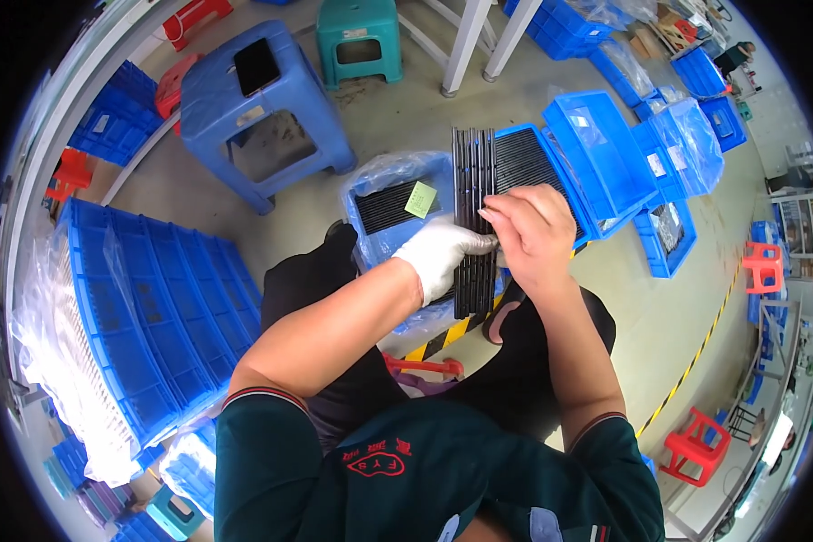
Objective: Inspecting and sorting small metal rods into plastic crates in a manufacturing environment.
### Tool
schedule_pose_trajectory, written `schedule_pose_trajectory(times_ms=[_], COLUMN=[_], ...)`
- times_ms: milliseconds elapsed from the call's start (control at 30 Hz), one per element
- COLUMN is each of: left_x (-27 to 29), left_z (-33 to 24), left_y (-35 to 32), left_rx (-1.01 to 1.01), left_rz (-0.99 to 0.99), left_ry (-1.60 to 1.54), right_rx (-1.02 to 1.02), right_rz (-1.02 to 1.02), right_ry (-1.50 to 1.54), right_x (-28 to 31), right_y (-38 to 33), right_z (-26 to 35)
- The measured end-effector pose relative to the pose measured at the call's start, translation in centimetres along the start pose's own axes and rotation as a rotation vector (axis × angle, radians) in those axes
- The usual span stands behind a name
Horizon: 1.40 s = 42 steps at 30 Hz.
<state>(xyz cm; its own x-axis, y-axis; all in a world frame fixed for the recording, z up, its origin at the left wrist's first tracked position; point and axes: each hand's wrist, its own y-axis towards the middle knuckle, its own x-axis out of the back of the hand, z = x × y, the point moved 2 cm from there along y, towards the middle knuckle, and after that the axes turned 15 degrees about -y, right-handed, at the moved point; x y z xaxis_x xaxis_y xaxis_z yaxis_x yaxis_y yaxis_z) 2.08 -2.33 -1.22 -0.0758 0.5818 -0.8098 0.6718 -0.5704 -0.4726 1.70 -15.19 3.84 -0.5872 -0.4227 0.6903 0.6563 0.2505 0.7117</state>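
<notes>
**A:** Head cam, looking down: the person's sitting, holding a stack of thin black slotted strips point(474, 217) upright over their lap. Left hand point(443, 253), in a white glove, is wrapped around the lower-middle of the stack. Bare right hand point(535, 237) is closed on the right edge, fingertips pinching at the top strips. Both hands are gripping it, nothing loose.

**B:** What's under it?

**A:** A blue bin lined with a plastic bag point(397, 194), with more black strips and a yellow-green note inside, on the floor just behind the stack. Another blue tray of black parts point(528, 158) sits just right of that, and a pile of blue crates point(144, 307) is on the person's left. Blue stool point(262, 108) with a dark phone-like slab on it further back.

**B:** Anything sketchy?

**A:** I'd say the stack fanning out. The strips are only held by side pressure, so if the right hand peels one off while the gloved grip is slack, a few could slide down and drop onto the floor. The glove probably doesn't help with feel either.
</notes>
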Motion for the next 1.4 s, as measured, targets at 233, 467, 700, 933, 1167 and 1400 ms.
schedule_pose_trajectory(times_ms=[233,467,700,933,1167,1400], left_x=[-0.4,0.3,0.3,0.3,0.1,0.4], left_z=[-0.2,0.0,0.2,0.4,0.4,0.4], left_y=[-0.4,0.1,0.3,0.6,0.3,0.6], left_rx=[0.069,0.057,-0.029,-0.041,0.088,0.08], left_rz=[-0.006,-0.006,-0.064,-0.038,-0.015,0.0], left_ry=[-0.022,0.04,0.114,0.224,-0.031,0.008], right_rx=[-0.284,-0.195,-0.016,0.047,-0.2,-0.218], right_rz=[0.047,0.067,0.07,0.137,0.027,0.124], right_ry=[0.245,0.17,-0.042,-0.114,0.121,0.185], right_x=[-0.3,-0.5,-0.1,-0.1,0.4,-0.8], right_y=[0.0,-0.1,0.3,0.4,0.1,-0.3], right_z=[-0.4,-0.5,0.1,0.1,-0.7,-0.9])
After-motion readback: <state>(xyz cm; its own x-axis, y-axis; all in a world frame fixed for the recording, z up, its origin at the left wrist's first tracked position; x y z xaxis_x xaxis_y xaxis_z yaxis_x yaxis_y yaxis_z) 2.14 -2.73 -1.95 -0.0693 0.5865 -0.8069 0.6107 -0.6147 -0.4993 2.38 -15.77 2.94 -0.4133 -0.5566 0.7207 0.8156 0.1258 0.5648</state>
